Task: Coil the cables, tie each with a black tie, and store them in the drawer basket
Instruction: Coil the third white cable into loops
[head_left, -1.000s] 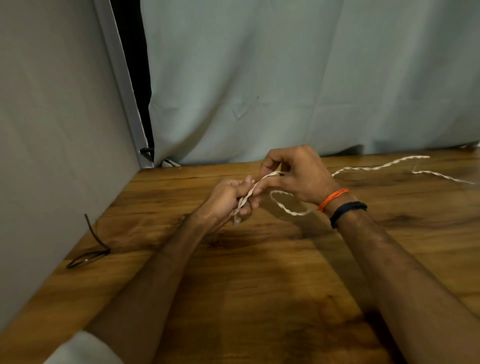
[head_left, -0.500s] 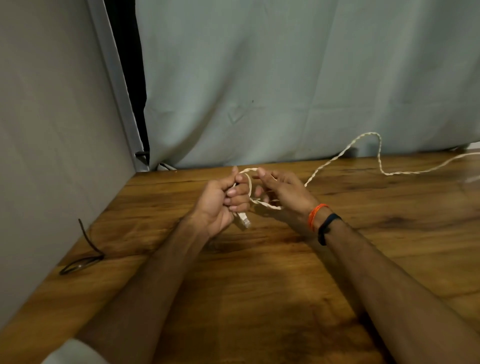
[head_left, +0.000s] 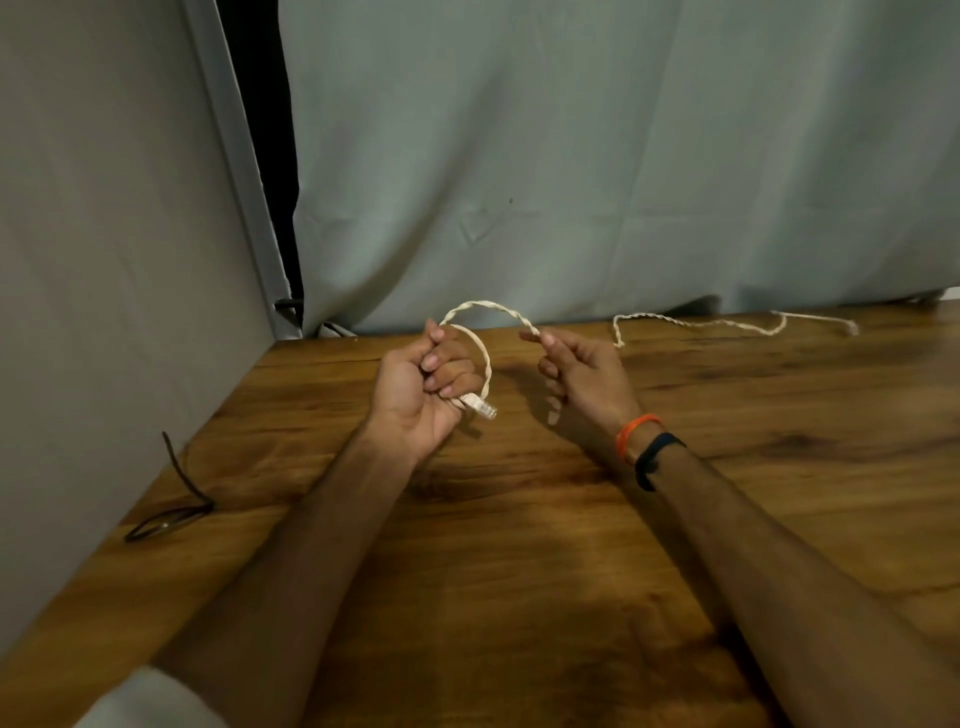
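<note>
Coiling step, early: first loop only. Left hand (head_left: 421, 387) held above the table (head_left: 519, 571), fingers (head_left: 441, 371) curled round the white cable (head_left: 485, 364) near its clear plug (head_left: 480, 408), one loop arcing over the fist. Right hand (head_left: 584, 376) pinching the same cable just past the loop's top, other fingers loosely curled. Rest of the cable trailing slack along the table's back edge by the curtain (head_left: 623, 156), far end free. Black tie (head_left: 171, 512) lying at the left table edge, untouched. Drawer basket not in view. Next, probably: feed slack with the right, lay another loop into the left grip, keep loops even-sized.
</note>
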